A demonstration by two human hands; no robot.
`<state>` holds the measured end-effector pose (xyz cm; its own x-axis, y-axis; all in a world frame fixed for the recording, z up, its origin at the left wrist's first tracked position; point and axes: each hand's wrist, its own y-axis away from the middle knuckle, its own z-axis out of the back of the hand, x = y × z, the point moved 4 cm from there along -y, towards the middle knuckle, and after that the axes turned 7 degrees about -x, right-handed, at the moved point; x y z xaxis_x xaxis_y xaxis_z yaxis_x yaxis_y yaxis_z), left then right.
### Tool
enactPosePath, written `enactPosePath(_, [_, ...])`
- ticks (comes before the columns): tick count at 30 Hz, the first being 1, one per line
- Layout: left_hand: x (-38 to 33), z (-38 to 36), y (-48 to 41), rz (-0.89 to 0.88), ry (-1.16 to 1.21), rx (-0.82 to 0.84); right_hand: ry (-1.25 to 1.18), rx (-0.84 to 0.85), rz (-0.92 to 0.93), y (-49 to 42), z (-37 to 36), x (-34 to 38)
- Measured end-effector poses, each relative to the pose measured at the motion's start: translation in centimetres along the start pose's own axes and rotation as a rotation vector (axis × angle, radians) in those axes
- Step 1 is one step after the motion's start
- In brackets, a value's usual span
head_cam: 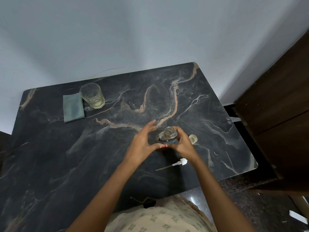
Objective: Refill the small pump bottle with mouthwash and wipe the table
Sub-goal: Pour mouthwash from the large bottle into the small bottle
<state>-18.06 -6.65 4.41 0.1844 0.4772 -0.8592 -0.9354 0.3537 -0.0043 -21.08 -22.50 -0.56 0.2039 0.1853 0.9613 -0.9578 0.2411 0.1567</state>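
Far out to the left of the fingers, on the dark marbled table (50, 156), a folded grey-green cloth (73, 108) lies flat. Its right edge is touching or just beside a clear glass (92, 96) holding a shallow pale yellow pool. The left hand (143, 141) has its fingers released, straight and spread forward, with only the thumb reaching right to the near side of the bottle (167, 136). A small orange-red patch shows at that thumb (painted nail or label, hard to tell). The bottle stands upright on the table between the two sets of fingers, its neck uncapped, its lower body and label mostly hidden by the hands. The right hand (183, 144) is grasping it, fingers curled round its right side. Just right of those fingers sits a small pale cap (193, 138). Nearer the person than the right-hand fingers lies a white pump head (173, 164) with its tube, partly tucked under the wrist. A dark wooden cabinet (275, 106) is cut off at the right edge.
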Motion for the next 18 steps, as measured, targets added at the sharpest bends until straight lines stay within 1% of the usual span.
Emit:
enactPosePath(3, [1.8, 3.0, 1.2, 0.043, 0.061, 0.007, 0.025, 0.004, -0.008, -0.1, 0.0, -0.1])
enactPosePath(7, [5.5, 5.8, 3.5, 0.178, 0.180, -0.031, 0.036, -0.002, -0.025, 0.0, 0.0, -0.1])
enactPosePath(12, [8.6, 4.8, 5.2, 0.270, 0.287, -0.020, 0.009, -0.001, -0.040, 0.2, -0.2, -0.4])
enactPosePath(18, [9.9, 3.1, 4.5, 0.291, 0.348, -0.028, -0.011, -0.026, -0.049, 0.6, -0.4, -0.6])
